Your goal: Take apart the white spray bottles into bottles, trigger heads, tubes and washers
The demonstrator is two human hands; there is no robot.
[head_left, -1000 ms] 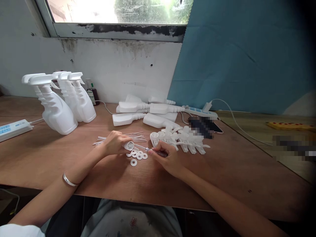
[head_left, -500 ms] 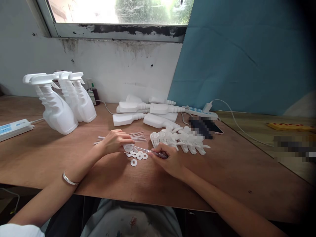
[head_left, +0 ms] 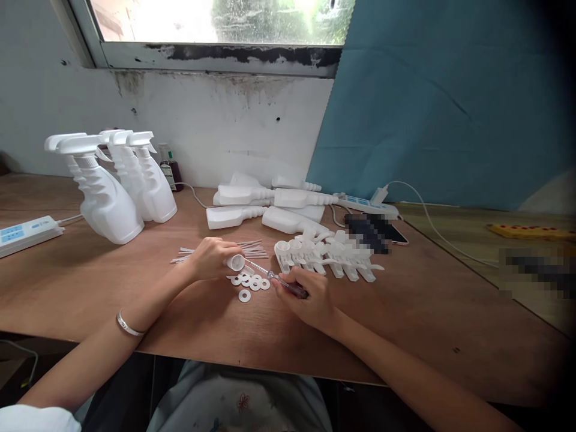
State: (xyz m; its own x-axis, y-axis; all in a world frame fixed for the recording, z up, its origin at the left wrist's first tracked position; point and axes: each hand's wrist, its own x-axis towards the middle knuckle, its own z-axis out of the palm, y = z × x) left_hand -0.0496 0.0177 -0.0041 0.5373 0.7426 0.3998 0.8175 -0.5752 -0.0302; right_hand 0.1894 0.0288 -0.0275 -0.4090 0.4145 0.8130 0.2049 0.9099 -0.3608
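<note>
"White plastic, mostly. From the head view, what's in the containers?"

"Can't tell: the standing spray bottles (head_left: 114, 210) are opaque. The collared piece (head_left: 235, 263) is the one turned open, its round mouth facing the wearer, above the table (head_left: 202, 324); I can't tell whether anything loose sits inside."

"And the fingers?"

"Left hand (head_left: 211, 258): fingers curled round that collared piece. Right hand (head_left: 311, 294): fingers wrapped on a single screwdriver (head_left: 297, 290), its thin shaft pointing at the collar's rim. Whether they touch, I can't say."

"Counts, please."

"Spray bottles upright at left: at least four, overlapping. Lying bottles (head_left: 236, 217) by the wall: six or more. Washers (head_left: 255, 282): one apart, about five in a cluster just below the left hand. Power strips (head_left: 29, 235): two."

"Trigger heads (head_left: 310, 258)?"

"Too tangled to count, right of the washers. Thin white tubes (head_left: 254, 249) lie behind the left hand, also uncountable. One phone (head_left: 396, 231), partly blurred."
</note>
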